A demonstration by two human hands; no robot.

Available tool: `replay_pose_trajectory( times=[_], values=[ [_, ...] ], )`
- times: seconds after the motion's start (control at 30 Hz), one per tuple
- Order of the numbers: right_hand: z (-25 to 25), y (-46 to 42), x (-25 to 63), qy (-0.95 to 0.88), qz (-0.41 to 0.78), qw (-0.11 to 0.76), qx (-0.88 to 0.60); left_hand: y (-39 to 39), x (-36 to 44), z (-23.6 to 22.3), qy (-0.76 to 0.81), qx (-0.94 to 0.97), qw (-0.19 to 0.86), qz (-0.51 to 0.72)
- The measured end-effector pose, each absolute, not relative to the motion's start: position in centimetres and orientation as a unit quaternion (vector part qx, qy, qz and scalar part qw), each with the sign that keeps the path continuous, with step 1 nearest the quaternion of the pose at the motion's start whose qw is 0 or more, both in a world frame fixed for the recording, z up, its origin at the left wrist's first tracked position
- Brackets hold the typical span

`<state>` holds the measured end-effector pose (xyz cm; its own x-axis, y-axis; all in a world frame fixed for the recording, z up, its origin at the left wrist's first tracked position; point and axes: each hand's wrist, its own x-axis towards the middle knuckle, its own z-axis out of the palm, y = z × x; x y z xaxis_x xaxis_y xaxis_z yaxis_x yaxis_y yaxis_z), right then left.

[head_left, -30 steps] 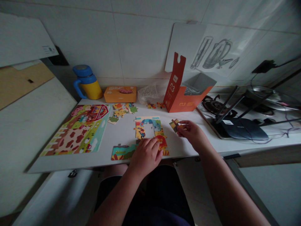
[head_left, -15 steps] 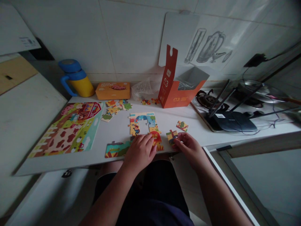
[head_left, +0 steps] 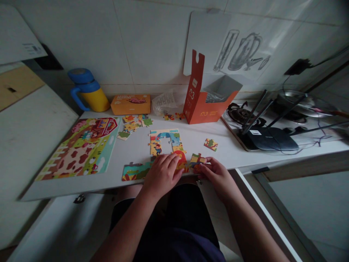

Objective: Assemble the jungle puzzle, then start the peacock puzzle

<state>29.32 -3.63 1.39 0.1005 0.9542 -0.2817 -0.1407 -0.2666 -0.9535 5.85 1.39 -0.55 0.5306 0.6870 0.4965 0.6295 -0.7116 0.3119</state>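
A partly joined jigsaw (head_left: 166, 143) lies in the middle of the white table (head_left: 131, 151), with an open gap in its centre. My left hand (head_left: 162, 174) lies flat on its lower edge, fingers together and stretched out, pressing it down. My right hand (head_left: 216, 176) pinches a small puzzle piece (head_left: 197, 159) and holds it against the jigsaw's lower right corner. One loose piece (head_left: 211, 144) rests alone to the right. A joined strip of pieces (head_left: 135, 171) lies left of my left hand.
A picture sheet of a farm (head_left: 81, 147) lies at the left. Behind it are several loose pieces (head_left: 133, 125), a yellow and blue jug (head_left: 88, 92), an orange box (head_left: 131, 104), a plastic bag (head_left: 166, 102) and an open orange carton (head_left: 209, 102). A router (head_left: 269, 138) sits on the stove at right.
My right hand carried the puzzle piece from the right, down and leftward, to the jigsaw's lower right corner. A loose piece now lies where the hand was. My left hand stayed put.
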Motion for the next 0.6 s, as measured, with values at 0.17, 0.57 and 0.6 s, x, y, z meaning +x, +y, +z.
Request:
replay_pose_trajectory(
  times=[0.17,0.57,0.6],
  values=[
    [2.0,-4.2,27.0,-0.396,0.613,0.45,-0.515,0.8,4.8,-0.1,0.328,0.871,0.126,0.344],
    [2.2,-4.6,21.6,-0.445,0.666,0.401,-0.446,-3.6,0.4,1.7,0.431,0.774,0.271,0.376],
    [2.2,-4.6,21.2,-0.447,0.669,0.398,-0.44,-3.8,0.0,1.7,0.44,0.768,0.279,0.372]
  ],
)
